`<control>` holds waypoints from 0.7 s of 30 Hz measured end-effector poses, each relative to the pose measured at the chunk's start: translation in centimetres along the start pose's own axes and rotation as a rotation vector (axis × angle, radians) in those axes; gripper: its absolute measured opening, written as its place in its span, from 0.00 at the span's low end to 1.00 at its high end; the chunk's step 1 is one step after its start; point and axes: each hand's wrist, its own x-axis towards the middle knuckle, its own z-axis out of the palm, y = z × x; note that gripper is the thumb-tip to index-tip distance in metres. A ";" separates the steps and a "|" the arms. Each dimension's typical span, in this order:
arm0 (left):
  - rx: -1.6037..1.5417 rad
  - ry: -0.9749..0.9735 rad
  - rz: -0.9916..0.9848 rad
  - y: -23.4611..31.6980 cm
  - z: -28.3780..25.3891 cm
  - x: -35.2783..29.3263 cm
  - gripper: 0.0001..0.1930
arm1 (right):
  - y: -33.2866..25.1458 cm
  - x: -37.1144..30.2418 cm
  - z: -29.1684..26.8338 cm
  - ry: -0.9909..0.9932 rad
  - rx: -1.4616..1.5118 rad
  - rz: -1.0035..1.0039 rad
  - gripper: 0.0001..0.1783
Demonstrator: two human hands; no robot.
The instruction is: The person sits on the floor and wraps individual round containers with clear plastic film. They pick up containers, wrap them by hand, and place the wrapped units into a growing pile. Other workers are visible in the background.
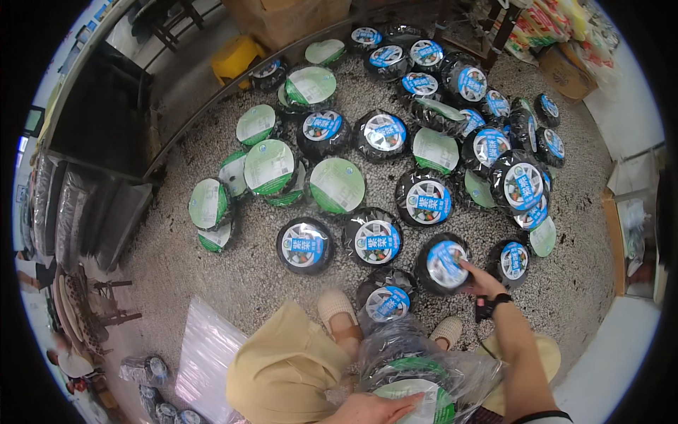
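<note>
My right hand (484, 281) grips the edge of a round black pack of dried seaweed (446, 263) with a blue and white label, its fingers bent over the rim; the pack is slightly blurred. At the lower edge my left hand (374, 408) lies with fingers stretched over a green-labelled pack (406, 393). That pack sits inside a clear plastic bag (466, 371) between my legs, with another green-edged pack behind it. At the bag's far end lies a blue-labelled pack (388, 302); whether it is inside the bag I cannot tell.
Several similar packs, blue-labelled (304, 245) or green-labelled (337, 185), cover the speckled floor (176, 240), some stacked. Flat clear bags (212, 353) lie left of my leg. A yellow stool (236, 58) and cardboard box (289, 21) stand behind; filled bags (554, 28) are far right.
</note>
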 end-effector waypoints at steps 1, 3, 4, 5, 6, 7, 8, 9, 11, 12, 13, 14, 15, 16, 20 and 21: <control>-0.011 -0.025 0.001 -0.3 0.3 0.0 0.12 | -1.7 -2.3 1.0 -0.047 -0.037 0.001 0.32; 0.001 -0.068 0.025 0.0 -0.4 0.8 0.11 | -5.6 -4.2 5.0 -0.215 -0.003 -0.084 0.30; -0.030 -0.089 0.054 -0.3 -0.8 1.5 0.11 | -7.8 -4.7 8.4 -0.307 0.083 -0.194 0.30; -0.063 -0.106 0.079 -0.6 -1.0 2.1 0.11 | -9.9 -4.7 12.5 -0.348 0.151 -0.244 0.31; -0.073 -0.065 0.027 0.7 -1.5 1.4 0.12 | -11.3 -1.9 18.4 -0.451 0.137 -0.337 0.32; -0.082 -0.082 -0.013 0.9 -1.7 1.2 0.13 | -11.9 1.2 22.6 -0.433 0.079 -0.491 0.34; -0.114 -0.115 0.040 -0.3 -1.8 1.8 0.13 | -13.5 4.1 23.3 -0.449 0.021 -0.529 0.35; -0.145 -0.105 0.026 -0.4 -1.7 1.3 0.13 | -14.5 5.4 26.9 -0.477 -0.088 -0.546 0.44; -0.107 -0.147 -0.026 -0.1 -2.1 0.7 0.14 | -14.9 10.5 30.4 -0.073 -0.396 -0.445 0.61; -0.082 -0.127 -0.038 -0.1 -2.3 0.5 0.14 | -15.1 10.8 32.5 0.061 -0.495 -0.373 0.67; -0.073 -0.126 -0.043 0.1 -2.4 0.2 0.13 | -14.6 11.4 32.4 0.083 -0.400 -0.432 0.63; -0.061 -0.131 -0.043 0.2 -2.5 0.0 0.13 | -14.5 11.8 31.9 0.111 -0.301 -0.493 0.58; -0.141 -0.073 0.004 0.2 -2.4 -0.1 0.13 | -14.7 11.0 30.8 -0.006 -0.278 -0.518 0.51; -0.225 0.000 0.059 0.1 -2.3 -0.3 0.12 | -15.2 8.9 29.9 -0.123 -0.269 -0.548 0.43; -0.734 -0.098 0.003 1.5 -4.2 -1.5 0.12 | -16.2 -7.3 27.9 0.271 -0.560 -0.740 0.34; -0.745 -0.127 0.028 0.6 -3.3 -2.0 0.13 | -16.1 -9.5 25.5 0.103 -0.393 -0.841 0.38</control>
